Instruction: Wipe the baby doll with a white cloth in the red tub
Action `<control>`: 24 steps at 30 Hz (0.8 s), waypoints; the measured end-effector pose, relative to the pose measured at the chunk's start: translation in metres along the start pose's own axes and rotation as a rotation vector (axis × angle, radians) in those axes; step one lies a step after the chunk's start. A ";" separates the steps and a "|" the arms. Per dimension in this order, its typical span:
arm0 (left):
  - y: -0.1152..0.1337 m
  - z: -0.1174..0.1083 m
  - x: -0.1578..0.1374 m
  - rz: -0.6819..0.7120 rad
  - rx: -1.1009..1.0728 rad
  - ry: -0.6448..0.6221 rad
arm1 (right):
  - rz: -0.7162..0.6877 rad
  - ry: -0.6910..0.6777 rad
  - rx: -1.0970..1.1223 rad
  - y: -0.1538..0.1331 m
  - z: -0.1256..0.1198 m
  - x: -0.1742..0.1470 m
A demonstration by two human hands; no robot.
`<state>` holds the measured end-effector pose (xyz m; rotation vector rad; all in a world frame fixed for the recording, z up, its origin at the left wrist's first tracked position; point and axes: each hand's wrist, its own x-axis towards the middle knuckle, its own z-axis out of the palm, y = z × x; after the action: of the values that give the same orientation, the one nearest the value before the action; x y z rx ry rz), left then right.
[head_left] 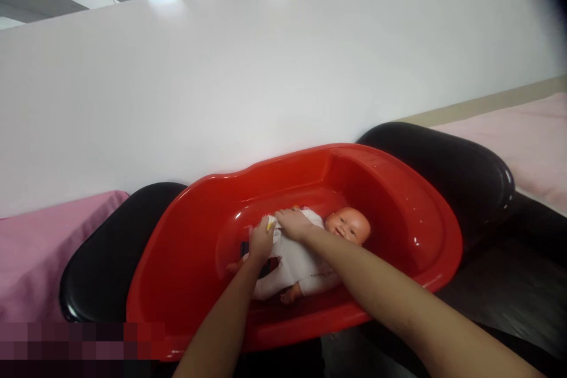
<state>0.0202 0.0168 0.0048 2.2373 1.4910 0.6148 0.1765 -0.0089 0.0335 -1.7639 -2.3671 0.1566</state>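
Stage: we judge the work mid-way | doll [305,260] lies on its back in the red tub [186,260], head toward 3 o'clock, clothed in white | left hand [261,242] pinches a small yellow-white piece at the doll's 9 o'clock side | right hand [293,223] rests flat on its chest | tub looks dry; clothing not yet off.

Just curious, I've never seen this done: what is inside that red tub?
A baby doll in white clothes lies in the red tub. The left hand and right hand rest on it, hiding part of its body. Whether there is water cannot be told.
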 end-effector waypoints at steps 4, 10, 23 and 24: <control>0.001 -0.006 0.000 -0.078 0.052 0.078 | 0.119 -0.020 0.027 0.004 0.005 0.002; 0.002 -0.019 0.004 -0.166 -0.131 0.391 | 0.219 -0.077 0.058 0.011 0.013 0.003; 0.011 -0.021 -0.001 -0.119 -0.076 0.317 | 0.297 -0.258 0.058 0.011 0.027 0.007; 0.010 -0.021 -0.001 -0.122 -0.074 0.316 | 0.302 -0.266 0.056 0.010 0.027 0.007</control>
<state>0.0157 0.0142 0.0279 2.0455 1.7068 1.0035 0.1787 0.0014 0.0059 -2.1827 -2.2156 0.5243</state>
